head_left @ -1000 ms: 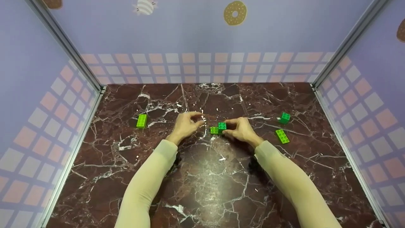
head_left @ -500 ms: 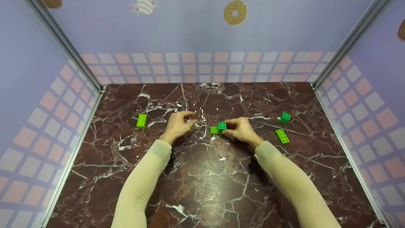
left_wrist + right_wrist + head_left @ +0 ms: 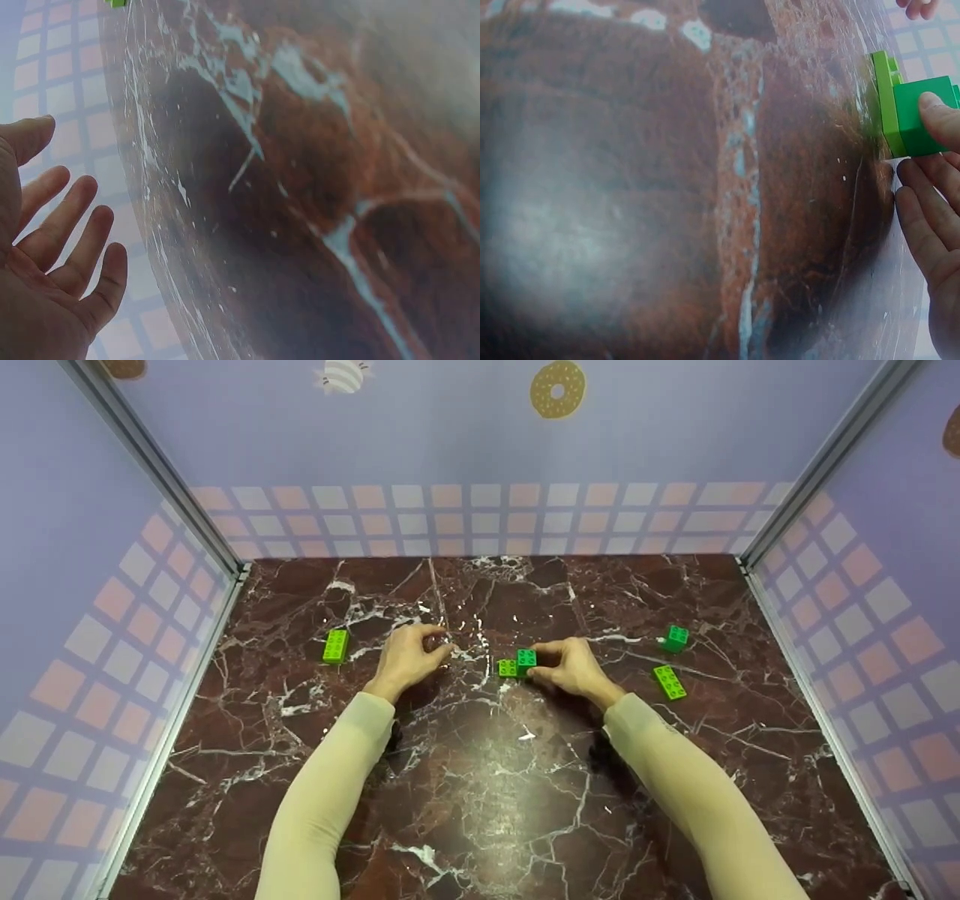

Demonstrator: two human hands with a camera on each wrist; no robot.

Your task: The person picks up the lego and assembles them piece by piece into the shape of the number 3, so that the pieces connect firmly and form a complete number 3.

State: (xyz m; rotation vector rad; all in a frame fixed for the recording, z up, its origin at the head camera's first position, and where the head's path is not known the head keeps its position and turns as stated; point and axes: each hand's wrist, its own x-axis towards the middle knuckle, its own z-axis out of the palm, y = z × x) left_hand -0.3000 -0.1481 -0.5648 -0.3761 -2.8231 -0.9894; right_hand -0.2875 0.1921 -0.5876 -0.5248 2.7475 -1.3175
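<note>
Near the middle of the table, a dark green toy building brick (image 3: pixel 526 658) sits on the right part of a flat lime green brick (image 3: pixel 508 668), whose left studs show. My right hand (image 3: pixel 574 667) pinches the dark green brick. In the right wrist view, the thumb lies against the side of that dark green brick (image 3: pixel 921 116), with the lime brick (image 3: pixel 886 105) under it. To the left, my left hand (image 3: pixel 409 656) is over the table, fingers loosely bent and holding nothing. Nearest to it on the left lies another lime green brick (image 3: pixel 336 646).
A second dark green brick (image 3: pixel 676 639) and a long lime green brick (image 3: pixel 670 682) lie on the right side of the dark marbled table (image 3: pixel 480 787). Patterned walls (image 3: pixel 480 521) enclose the table at the back, left and right.
My left hand has moved left, away from the two joined bricks and toward the lime brick on the left. The right hand and its brick have stayed in place.
</note>
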